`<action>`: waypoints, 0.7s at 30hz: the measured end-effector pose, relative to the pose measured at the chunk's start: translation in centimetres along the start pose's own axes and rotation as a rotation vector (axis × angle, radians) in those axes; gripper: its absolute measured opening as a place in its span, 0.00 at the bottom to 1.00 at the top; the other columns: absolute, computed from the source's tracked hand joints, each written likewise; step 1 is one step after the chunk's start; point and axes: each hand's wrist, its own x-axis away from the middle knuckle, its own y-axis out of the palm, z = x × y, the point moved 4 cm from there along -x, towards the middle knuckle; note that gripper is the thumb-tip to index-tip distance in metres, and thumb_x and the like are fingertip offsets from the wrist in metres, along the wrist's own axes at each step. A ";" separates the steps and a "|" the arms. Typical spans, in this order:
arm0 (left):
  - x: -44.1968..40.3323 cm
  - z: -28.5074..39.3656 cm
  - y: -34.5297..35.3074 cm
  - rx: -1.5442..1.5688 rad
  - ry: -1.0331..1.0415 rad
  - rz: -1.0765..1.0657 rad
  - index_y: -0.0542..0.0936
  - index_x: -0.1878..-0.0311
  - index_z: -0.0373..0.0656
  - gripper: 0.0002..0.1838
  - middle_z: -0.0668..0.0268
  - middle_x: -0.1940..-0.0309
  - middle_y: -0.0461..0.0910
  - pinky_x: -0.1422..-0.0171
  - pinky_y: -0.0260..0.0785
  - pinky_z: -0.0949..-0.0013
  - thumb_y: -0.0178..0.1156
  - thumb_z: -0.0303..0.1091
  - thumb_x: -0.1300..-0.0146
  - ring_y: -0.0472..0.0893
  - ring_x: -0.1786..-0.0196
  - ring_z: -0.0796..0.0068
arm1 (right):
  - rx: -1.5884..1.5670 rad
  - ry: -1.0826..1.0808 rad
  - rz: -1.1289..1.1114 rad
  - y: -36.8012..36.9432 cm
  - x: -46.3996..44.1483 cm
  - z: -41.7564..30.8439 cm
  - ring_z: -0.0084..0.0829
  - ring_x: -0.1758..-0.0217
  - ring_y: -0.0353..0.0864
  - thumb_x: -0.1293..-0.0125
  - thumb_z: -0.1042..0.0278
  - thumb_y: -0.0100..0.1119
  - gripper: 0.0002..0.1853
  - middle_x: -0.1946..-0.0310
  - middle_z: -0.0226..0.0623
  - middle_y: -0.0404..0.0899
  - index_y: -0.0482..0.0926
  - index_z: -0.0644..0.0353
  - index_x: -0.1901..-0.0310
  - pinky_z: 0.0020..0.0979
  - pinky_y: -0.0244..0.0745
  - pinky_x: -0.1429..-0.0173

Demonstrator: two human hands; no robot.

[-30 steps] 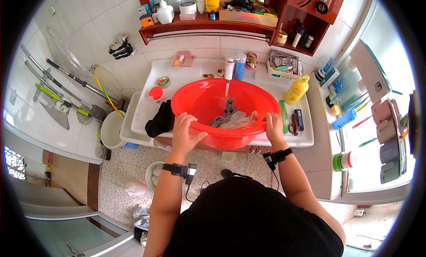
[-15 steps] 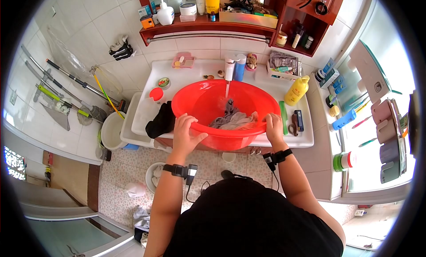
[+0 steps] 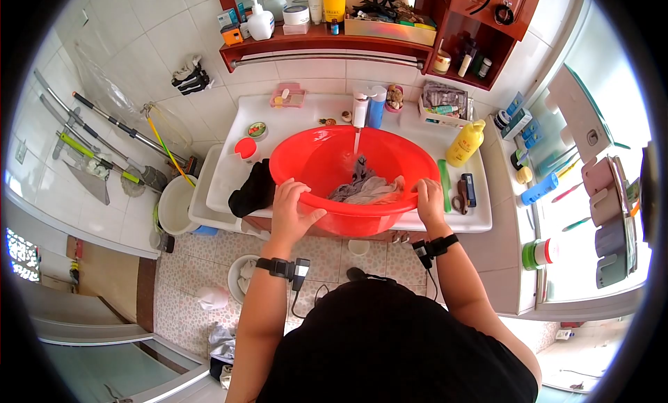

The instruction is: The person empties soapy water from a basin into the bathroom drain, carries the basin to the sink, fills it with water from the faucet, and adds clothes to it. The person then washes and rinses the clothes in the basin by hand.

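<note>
A large red basin point(image 3: 306, 159) rests on the white sink counter point(image 3: 240, 128), its near side jutting over the front edge. My left hand point(image 3: 289, 212) grips the basin's near left rim, thumb on the outside. On the near right rim, my right hand point(image 3: 430, 201) is closed round the edge. Grey and pinkish wet cloth point(image 3: 369, 187) lies bunched in the basin. Water runs down into it from the faucet point(image 3: 359, 114). Left of the basin, close to my left hand, sits a dark cloth point(image 3: 252, 189).
Right of the basin stand a yellow pump bottle point(image 3: 466, 143), a green comb point(image 3: 444, 177) and a dark-handled brush point(image 3: 460, 196). A red cup point(image 3: 245, 148) is at the left. A wooden shelf point(image 3: 327, 43) overhangs the back. On the floor stands a white bucket point(image 3: 177, 205).
</note>
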 end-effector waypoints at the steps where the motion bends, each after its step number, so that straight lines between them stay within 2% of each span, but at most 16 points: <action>1: 0.0 0.0 0.0 0.000 0.000 0.000 0.73 0.57 0.38 0.30 0.57 0.57 0.75 0.38 0.61 0.53 0.67 0.54 0.53 0.70 0.47 0.51 | 0.000 0.000 0.000 0.0 0.0 0.0 0.45 0.70 0.71 0.39 0.68 0.41 0.14 0.80 0.44 0.71 0.71 0.64 0.79 0.40 0.64 0.58; 21: 0.0 -0.1 0.1 -0.004 0.012 0.003 0.73 0.58 0.38 0.29 0.58 0.58 0.75 0.38 0.62 0.53 0.67 0.53 0.53 0.71 0.49 0.52 | 0.014 0.035 -0.002 0.3 0.2 0.7 0.46 0.69 0.72 0.38 0.66 0.41 0.16 0.78 0.45 0.72 0.72 0.65 0.80 0.41 0.64 0.57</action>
